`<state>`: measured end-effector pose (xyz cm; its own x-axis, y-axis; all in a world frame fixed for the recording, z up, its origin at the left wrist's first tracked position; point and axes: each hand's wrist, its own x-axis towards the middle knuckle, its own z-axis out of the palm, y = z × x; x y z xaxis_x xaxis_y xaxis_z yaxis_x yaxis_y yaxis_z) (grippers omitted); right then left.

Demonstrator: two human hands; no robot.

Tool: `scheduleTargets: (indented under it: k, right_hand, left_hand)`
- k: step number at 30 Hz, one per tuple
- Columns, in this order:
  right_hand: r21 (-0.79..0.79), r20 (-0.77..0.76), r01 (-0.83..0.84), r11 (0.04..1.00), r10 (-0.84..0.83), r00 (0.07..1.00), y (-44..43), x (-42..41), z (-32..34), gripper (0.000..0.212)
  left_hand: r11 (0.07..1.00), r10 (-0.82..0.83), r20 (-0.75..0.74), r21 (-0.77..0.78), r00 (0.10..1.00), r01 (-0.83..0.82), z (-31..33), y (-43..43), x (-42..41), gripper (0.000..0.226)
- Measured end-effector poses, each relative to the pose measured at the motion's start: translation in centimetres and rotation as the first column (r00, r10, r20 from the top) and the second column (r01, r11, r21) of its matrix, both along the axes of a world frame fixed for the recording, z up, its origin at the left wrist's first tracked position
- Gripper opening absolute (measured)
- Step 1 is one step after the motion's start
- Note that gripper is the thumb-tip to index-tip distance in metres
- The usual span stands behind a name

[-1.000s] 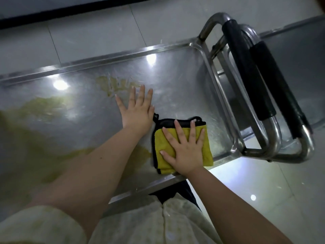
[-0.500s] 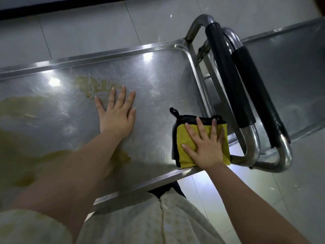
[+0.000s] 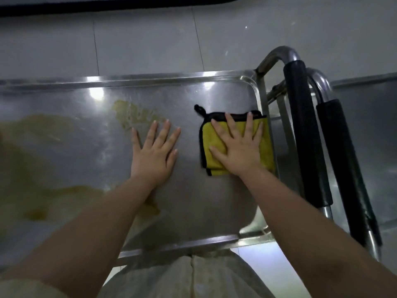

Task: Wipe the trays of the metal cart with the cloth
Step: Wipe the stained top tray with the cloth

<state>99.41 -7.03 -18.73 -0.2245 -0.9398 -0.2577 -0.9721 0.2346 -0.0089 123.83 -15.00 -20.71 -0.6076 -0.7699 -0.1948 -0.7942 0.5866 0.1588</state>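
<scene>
Our right hand (image 3: 238,151) lies flat, fingers straight and spread, pressing the folded yellow cloth (image 3: 208,134) onto the floor of the cart's top tray (image 3: 150,81). The black-padded handles (image 3: 300,125) stand just beyond its little finger. Our left hand (image 3: 155,153) rests flat on bare metal on the thumb side of the right, near the cloth but apart from it, with a yellowish smear (image 3: 133,114) just past its fingertips.
</scene>
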Motion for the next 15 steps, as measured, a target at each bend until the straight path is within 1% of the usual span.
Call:
scheduleTargets:
  k: [4, 7, 11, 13, 15]
  right_hand:
    - [0.005, -0.003, 0.116, 0.993, -0.116, 0.993, -10.2, -2.8, -0.2, 0.073]
    - [0.007, -0.02, 0.148, 0.989, -0.148, 0.989, -11.7, -2.7, -0.5, 0.074]
    - [0.025, 0.033, 0.083, 0.996, -0.084, 0.996, -6.0, 0.0, -0.3, 0.074]
    - [0.036, 0.043, 0.029, 0.999, -0.03, 0.999, -0.9, 2.6, 0.0, 0.075]
    - [0.025, 0.088, -0.048, 0.999, 0.045, 0.995, 5.1, 6.0, 0.1, 0.076]
  left_hand:
    - [1.0, 0.006, 0.013, 0.003, 1.0, -0.006, -0.2, -0.1, 0.0, 0.056]
    - [1.0, 0.011, 0.024, 0.011, 1.0, -0.011, -0.1, -0.4, 0.0, 0.056]
    - [1.0, 0.027, 0.036, 0.015, 0.999, -0.027, 0.3, -0.3, -0.2, 0.056]
    - [0.999, 0.031, 0.051, 0.011, 0.998, -0.031, 0.4, -0.3, -0.3, 0.057]
    - [0.999, 0.034, 0.058, 0.014, 0.998, -0.035, 0.3, -0.2, -0.3, 0.056]
